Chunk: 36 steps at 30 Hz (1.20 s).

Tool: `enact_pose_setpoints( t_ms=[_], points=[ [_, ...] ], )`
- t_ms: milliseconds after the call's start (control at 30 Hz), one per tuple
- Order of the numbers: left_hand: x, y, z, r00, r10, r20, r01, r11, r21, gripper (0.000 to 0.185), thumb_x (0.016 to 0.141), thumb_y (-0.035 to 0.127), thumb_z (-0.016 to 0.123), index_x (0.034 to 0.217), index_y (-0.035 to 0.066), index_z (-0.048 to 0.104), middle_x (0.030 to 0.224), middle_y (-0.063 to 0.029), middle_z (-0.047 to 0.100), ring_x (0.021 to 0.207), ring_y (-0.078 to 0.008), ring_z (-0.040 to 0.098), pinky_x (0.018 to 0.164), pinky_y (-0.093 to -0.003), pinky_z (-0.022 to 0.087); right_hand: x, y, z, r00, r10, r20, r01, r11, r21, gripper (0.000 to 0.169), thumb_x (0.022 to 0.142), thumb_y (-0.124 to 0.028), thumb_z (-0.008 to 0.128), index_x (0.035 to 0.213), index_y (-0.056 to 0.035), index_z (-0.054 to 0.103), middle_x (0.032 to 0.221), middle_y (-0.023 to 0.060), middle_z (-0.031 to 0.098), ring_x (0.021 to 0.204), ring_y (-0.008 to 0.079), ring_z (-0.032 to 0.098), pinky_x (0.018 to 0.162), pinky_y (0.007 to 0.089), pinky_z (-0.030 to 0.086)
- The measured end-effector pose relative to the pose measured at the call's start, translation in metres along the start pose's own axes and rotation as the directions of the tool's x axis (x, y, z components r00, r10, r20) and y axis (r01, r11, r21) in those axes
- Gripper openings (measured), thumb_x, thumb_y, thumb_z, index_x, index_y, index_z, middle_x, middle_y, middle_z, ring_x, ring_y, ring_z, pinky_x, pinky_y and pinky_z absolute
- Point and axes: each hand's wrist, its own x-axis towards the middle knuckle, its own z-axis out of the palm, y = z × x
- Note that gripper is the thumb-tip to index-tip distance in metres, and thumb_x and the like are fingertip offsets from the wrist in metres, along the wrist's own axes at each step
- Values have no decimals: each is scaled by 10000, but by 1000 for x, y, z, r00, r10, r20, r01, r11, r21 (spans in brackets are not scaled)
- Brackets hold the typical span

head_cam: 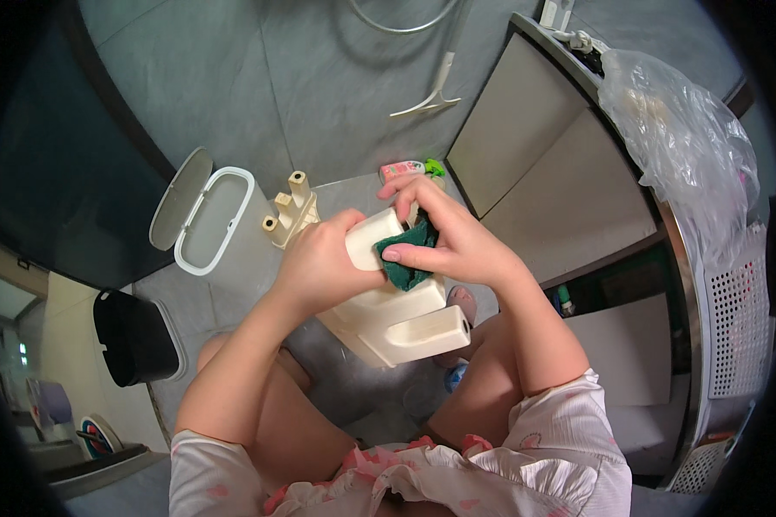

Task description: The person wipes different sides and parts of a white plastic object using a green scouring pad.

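A cream plastic stool (388,329) is held tilted above the floor between my knees, its legs pointing up and to the right. My left hand (326,262) is wrapped round one of its upper legs. In my right hand (436,242) is a dark green scouring pad (409,255), pressed with the thumb against that leg near its end. My right fingers curl over the leg's far side, and their tips partly hide it. Behind my left hand, a second cream plastic piece with short legs (291,210) stands near the wall.
A lidded bin (252,213) stands open at the left, and a black container (136,339) lies nearer. A pink spray bottle with a green head (402,171) is by the far wall. A squeegee (436,100) hangs above. Cabinets (556,168) and a plastic bag (679,129) are at the right.
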Motion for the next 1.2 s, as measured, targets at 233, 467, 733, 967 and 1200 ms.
enact_pose_setpoints(
  t_ms=[233, 467, 733, 967, 1200],
  points=[
    [-7, 0, 2, 998, 61, -35, -56, 988, 143, 446, 620, 301, 820, 920, 25, 641, 831, -173, 687, 805, -342, 675, 717, -410, 522, -9, -2, 4, 961, 225, 163, -260, 934, 245, 584, 889, -231, 688, 1372, -6, 448, 1101, 129, 631, 995, 186, 592, 877, 308, 470],
    [-8, -7, 1, 980, 153, -129, -133, 980, 146, 245, 652, 207, 712, 775, 23, 607, 687, -201, 644, 666, -392, 646, 623, -451, 525, -4, -3, 20, 966, 249, 63, -256, 913, 317, 453, 928, -212, 641, 1310, -1, 517, 1047, 62, 635, 955, 104, 559, 840, 264, 470],
    [-7, -10, 8, 960, 110, -257, -47, 970, 238, 279, 654, 220, 729, 789, 13, 600, 724, -197, 655, 679, -378, 658, 625, -449, 526, 11, 1, 47, 937, 329, -113, -256, 873, 416, 325, 968, -193, 586, 1237, -11, 573, 982, 20, 638, 897, 63, 544, 804, 237, 466],
    [-5, -10, 4, 989, -50, -140, 85, 962, 259, 341, 622, 229, 744, 878, 39, 621, 779, -172, 673, 776, -372, 660, 681, -450, 521, 5, 3, 35, 952, 305, 34, -292, 866, 405, 397, 964, -182, 583, 1326, -29, 529, 1095, 44, 622, 974, 81, 539, 865, 243, 450],
    [-3, -15, -3, 995, 13, -98, 12, 967, 253, 331, 618, 226, 736, 862, 33, 621, 759, -182, 666, 747, -373, 660, 660, -451, 523, 3, 2, 33, 965, 256, 53, -252, 858, 448, 474, 951, -181, 597, 1376, -11, 473, 1210, 79, 589, 1105, 123, 523, 964, 272, 414]
  ],
)
